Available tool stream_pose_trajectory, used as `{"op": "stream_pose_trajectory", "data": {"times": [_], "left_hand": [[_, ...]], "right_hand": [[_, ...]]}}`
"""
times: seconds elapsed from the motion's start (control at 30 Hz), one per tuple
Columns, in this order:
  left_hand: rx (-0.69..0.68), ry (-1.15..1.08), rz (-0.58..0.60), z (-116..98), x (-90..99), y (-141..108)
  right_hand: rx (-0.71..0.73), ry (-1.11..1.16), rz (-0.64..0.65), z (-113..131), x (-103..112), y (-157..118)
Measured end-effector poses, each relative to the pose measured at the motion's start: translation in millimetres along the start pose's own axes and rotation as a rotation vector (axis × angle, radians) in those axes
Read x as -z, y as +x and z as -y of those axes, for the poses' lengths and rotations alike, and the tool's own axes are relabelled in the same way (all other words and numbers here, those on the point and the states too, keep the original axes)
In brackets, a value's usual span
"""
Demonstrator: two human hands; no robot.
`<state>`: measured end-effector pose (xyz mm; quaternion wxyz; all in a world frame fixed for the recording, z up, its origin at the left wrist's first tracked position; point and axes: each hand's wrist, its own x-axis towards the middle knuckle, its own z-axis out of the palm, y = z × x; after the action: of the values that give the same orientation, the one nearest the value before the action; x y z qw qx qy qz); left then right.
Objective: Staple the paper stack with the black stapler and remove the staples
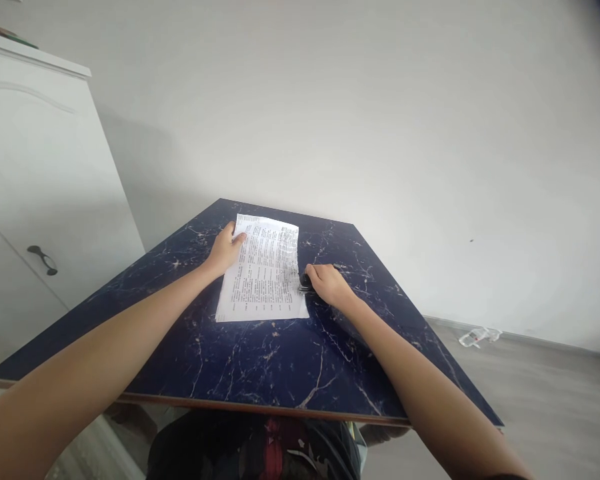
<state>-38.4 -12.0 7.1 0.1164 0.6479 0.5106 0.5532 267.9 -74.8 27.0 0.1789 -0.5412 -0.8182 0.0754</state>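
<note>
A printed white sheet of paper [260, 280] is held over the dark blue marbled table [260, 367]. My left hand [225, 248] grips its upper left edge, thumb on top of the print and fingers behind. At the paper's right edge, my right hand [327, 283] is closed around a small black tool [306, 283], which looks like a stapler or punch. The tool's front meets the right edge of the paper, below the middle. Much of the tool is hidden by my fingers.
A white cabinet [55, 173] with a dark handle [43, 260] stands at the left. Behind the table is a pale wall [330, 120]. A clear plastic package [480, 336] lies on the floor at the right.
</note>
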Motion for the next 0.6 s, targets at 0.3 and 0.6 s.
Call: {"op": "stream_pose_trajectory", "data": {"times": [0.3, 0.6], "left_hand": [[0.018, -0.002, -0.016, 4.6, 2.0, 1.6], [0.032, -0.018, -0.022, 1.2, 1.3, 0.5]], "right_hand": [[-0.017, -0.096, 0.015, 0.9, -3.5, 0.3], [-0.041, -0.161, 0.018, 6.3, -2.5, 0.3]]}}
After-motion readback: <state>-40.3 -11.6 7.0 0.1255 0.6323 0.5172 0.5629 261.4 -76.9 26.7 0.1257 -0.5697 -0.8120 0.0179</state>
